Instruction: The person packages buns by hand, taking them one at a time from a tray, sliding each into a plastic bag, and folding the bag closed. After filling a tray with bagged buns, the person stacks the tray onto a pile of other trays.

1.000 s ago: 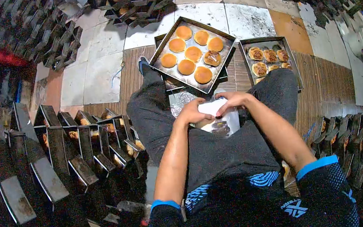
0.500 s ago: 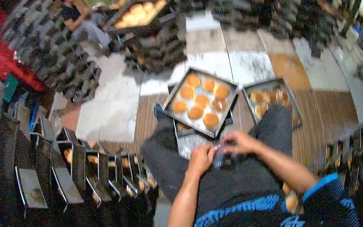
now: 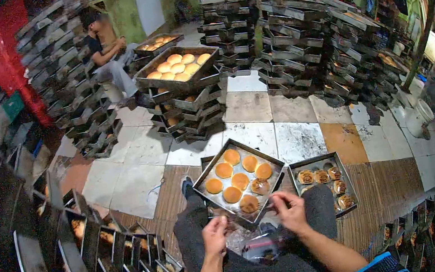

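A square metal tray [image 3: 222, 201] of round golden buns [image 3: 240, 181] sits turned cornerwise in front of me. My left hand [image 3: 215, 236] is closed in a pinch left of its near corner. On the other side, my right hand [image 3: 291, 211] pinches close to the tray's lower right edge. What either set of fingers holds, if anything, is too small or see-through to make out. Below and between the hands, a clear plastic item with a reddish edge [image 3: 261, 248] rests over my lap. One bun near the right [image 3: 260, 186] looks shiny and darker.
Right of my knee, another tray [image 3: 293, 176] holds dark-patterned buns. Ahead, a stack of trays [image 3: 189, 103] carries pale-topped buns, with a seated person [image 3: 108, 56] behind it. Tall tray stacks [image 3: 294, 44] line the back; more trays [image 3: 77, 255] stand at both sides. A white bucket [image 3: 419, 118] is at right.
My hands were together over my lap; now they are spread apart, either side of the tray's near corner. The view has tilted upward, showing more of the room.
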The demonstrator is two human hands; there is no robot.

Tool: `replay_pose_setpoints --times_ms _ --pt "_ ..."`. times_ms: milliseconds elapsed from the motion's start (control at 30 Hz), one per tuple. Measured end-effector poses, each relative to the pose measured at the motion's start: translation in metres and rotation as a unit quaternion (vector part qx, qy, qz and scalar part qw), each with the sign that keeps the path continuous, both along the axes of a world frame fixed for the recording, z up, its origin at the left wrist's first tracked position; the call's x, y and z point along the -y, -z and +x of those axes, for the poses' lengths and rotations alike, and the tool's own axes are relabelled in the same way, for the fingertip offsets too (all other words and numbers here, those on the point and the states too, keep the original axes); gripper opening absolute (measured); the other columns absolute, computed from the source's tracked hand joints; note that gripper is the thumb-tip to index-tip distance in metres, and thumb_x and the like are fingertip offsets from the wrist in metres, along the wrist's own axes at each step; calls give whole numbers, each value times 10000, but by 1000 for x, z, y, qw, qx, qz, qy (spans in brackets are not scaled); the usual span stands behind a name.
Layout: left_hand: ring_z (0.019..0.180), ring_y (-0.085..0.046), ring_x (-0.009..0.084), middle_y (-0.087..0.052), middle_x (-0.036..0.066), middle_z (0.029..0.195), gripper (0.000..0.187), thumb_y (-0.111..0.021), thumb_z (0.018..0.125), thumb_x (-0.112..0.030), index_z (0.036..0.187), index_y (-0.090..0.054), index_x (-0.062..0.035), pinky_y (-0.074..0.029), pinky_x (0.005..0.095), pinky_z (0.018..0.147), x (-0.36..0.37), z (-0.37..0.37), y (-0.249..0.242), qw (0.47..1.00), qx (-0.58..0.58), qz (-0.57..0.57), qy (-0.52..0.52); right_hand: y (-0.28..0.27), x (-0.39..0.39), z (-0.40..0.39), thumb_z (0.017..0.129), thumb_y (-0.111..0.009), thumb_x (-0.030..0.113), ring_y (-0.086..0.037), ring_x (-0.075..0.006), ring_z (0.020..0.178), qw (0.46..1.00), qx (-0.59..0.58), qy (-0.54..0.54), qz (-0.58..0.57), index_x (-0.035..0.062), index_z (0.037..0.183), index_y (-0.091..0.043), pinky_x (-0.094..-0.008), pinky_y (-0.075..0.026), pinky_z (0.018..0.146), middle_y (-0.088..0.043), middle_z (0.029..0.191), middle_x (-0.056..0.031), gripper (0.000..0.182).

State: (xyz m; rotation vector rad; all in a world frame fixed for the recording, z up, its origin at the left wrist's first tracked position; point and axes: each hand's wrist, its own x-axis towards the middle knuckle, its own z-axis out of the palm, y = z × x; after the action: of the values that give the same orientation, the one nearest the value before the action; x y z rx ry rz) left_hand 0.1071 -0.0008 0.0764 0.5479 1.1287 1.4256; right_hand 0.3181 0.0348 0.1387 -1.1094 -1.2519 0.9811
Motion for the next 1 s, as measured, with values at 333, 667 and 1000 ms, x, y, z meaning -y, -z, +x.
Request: replay_pose_setpoints --times_ms 333,667,1000 --pt "619 -516 84 -575 6 732 73 -650 897 -79 904 -587 -42 -453 220 565 2 -73 48 936 -48 7 -348 172 -131 -40 943 -543 255 -678 -259 796 969 208 -55 -123 9 910 -709 -346 -515 738 -703 857 -129 298" --pt "642 -597 241 -586 144 710 258 -643 855 -153 712 -600 58 -519 350 513 -8 -73 38 944 -202 -82 -248 409 -181 -36 777 -677 412 -560 -435 1040 819 544 -75 -168 -67 1123 -569 -455 -451 926 -594 1031 -288 601" --pt "675 -610 241 -646 166 796 229 -668 868 -220 806 -645 -1 -509 298 580 -6 -79 56 940 -235 33 -244 389 -165 -19 629 -871 299 -613 -302 997 849 411 -191 -273 3 1118 -473 -401 -504 854 -628 1027 -156 697"
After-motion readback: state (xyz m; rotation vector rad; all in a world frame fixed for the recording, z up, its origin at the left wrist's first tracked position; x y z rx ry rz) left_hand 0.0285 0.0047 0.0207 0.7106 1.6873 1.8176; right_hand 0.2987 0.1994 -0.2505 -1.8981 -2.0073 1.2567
